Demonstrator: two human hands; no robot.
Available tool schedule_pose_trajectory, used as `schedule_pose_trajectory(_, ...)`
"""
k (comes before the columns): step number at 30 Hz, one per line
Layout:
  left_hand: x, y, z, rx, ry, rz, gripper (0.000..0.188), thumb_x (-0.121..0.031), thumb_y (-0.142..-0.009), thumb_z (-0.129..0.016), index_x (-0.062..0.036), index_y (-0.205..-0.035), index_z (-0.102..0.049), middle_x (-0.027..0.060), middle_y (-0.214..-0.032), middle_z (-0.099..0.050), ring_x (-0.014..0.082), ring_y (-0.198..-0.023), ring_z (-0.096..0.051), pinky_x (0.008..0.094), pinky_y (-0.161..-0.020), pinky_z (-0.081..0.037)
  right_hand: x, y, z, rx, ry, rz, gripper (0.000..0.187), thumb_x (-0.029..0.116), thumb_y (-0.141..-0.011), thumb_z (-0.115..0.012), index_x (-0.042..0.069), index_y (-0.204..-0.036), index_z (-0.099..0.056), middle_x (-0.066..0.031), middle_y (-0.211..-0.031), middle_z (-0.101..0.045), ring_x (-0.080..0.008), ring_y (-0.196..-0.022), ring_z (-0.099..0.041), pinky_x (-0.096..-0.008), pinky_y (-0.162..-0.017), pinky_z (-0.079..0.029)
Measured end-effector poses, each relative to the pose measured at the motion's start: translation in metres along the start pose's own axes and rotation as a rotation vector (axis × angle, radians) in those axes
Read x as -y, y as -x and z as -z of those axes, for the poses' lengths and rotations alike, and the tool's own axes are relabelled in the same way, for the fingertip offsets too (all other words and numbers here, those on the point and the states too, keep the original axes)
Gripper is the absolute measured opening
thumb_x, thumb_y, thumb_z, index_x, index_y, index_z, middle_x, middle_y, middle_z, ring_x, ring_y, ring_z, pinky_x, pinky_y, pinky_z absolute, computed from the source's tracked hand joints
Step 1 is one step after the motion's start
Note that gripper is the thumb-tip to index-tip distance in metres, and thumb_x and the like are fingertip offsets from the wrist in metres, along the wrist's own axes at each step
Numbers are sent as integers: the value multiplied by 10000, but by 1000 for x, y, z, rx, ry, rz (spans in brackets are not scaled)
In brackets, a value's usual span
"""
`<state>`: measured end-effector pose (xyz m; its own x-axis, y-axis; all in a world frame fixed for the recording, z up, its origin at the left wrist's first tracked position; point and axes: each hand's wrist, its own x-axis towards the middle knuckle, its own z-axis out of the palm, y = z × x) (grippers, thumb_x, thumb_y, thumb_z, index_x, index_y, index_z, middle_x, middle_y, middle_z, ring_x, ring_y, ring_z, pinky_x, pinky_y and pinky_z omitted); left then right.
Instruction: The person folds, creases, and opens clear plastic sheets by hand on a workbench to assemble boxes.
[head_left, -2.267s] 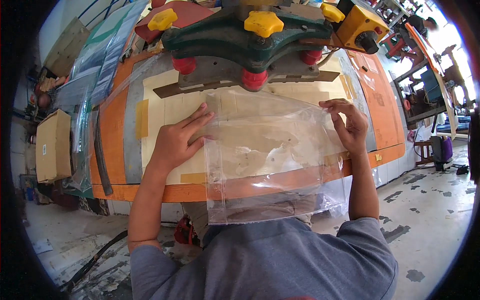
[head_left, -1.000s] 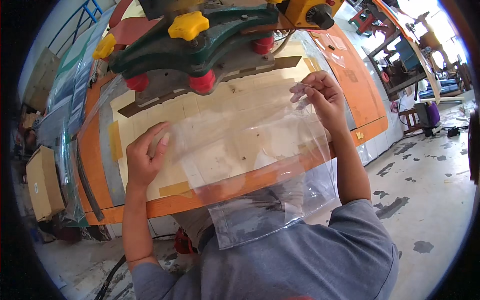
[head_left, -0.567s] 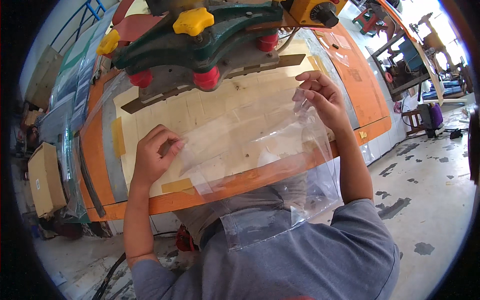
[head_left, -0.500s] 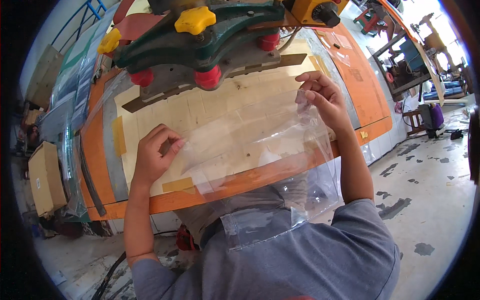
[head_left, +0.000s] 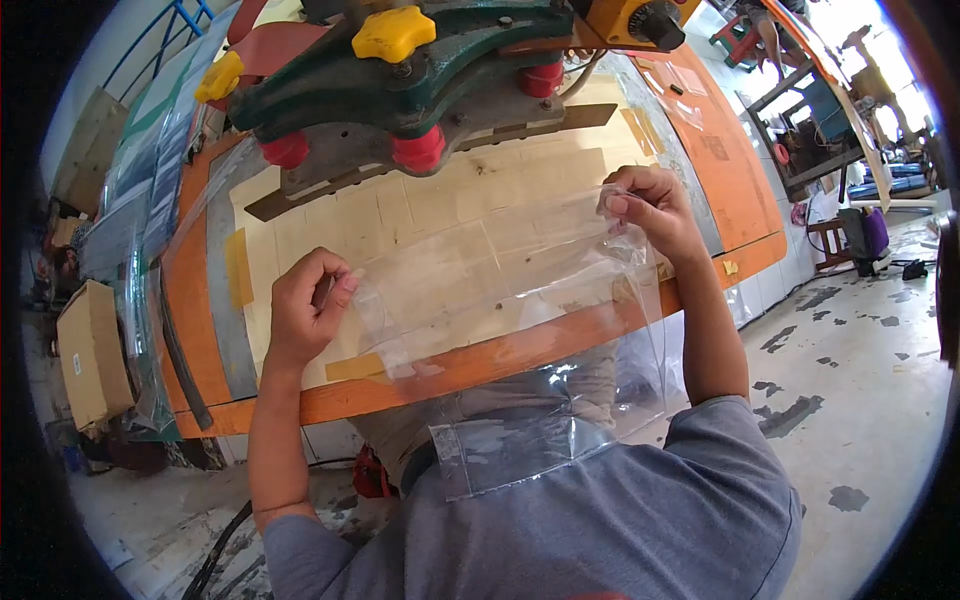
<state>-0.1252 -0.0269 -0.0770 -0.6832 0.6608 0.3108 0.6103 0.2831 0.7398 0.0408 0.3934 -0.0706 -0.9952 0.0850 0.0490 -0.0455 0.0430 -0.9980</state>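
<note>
A clear plastic sheet [head_left: 520, 300] is stretched between the two hands above the near part of the orange table [head_left: 745, 195], and its lower portion hangs past the table's near edge, over the person's lap and grey shirt [head_left: 600, 510]. Its longest visible stretch runs left to right, roughly parallel to that near edge, with the held border facing the green press head [head_left: 480, 85] at the far side. The right end of this border sits higher in view than the left (the table's near edge slants the same way). Being see-through and wrinkled, the sheet does not show clearly whether it is one layer or more.

The left hand [head_left: 312, 300] is above the near left portion of the table, its forearm rising almost upright, fingers curled inward and thumb pressed against them, pinching the sheet's left corner. The right hand [head_left: 650, 212] is toward the table's right edge, its forearm leaning inward, fingers folded and thumb pointing left, closed on a crumpled bit of the right corner.

Beneath the sheet, a pale board [head_left: 400, 215] covers the table's middle. A dark strip [head_left: 180, 350] lies along the left edge, reaching toward the near left corner.
</note>
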Motion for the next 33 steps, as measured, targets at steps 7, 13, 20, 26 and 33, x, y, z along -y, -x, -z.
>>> schedule_pose_trajectory(7,0,0,-1,65,-4,51,183,-150,-937,-751,-44,-892,-608,-11,-681,-526,68,-547,-386,250,-511,-314,2,-3,-4,-19,-6,-31,201,193,-955,-706,-6,-983,-709,-36,-933,-712,-91,-789,-657,-254,-674,-558)
schedule_pose_trajectory(13,-4,-2,-1,110,-25,75,194,-178,-942,-754,-46,-896,-619,-6,-676,-549,76,-541,-407,259,-516,-340,2,-8,-8,-50,66,87,152,136,-946,-658,17,-1039,-675,-11,-962,-676,-70,-873,-609,-233,-714,-494)
schedule_pose_trajectory(20,-2,-1,-2,113,-19,90,198,-185,-937,-755,-45,-902,-620,4,-677,-553,84,-546,-423,268,-523,-353,7,-7,-12,-95,79,12,151,171,-902,-665,29,-941,-634,24,-870,-600,-56,-795,-513,-223,-709,-384)
schedule_pose_trajectory(26,-3,-2,-2,119,-30,57,191,-182,-950,-739,-45,-901,-615,13,-676,-547,93,-548,-432,272,-526,-360,3,-9,-10,-98,108,51,152,172,-952,-641,40,-888,-600,43,-837,-554,-45,-757,-454,-225,-688,-352)
schedule_pose_trajectory(33,0,-3,-4,107,-5,49,182,-168,-970,-707,-43,-891,-600,12,-670,-531,95,-554,-430,273,-526,-359,0,-7,-5,-123,99,-1,253,222,-1001,-643,66,-821,-557,46,-785,-537,-37,-701,-448,-219,-624,-367)
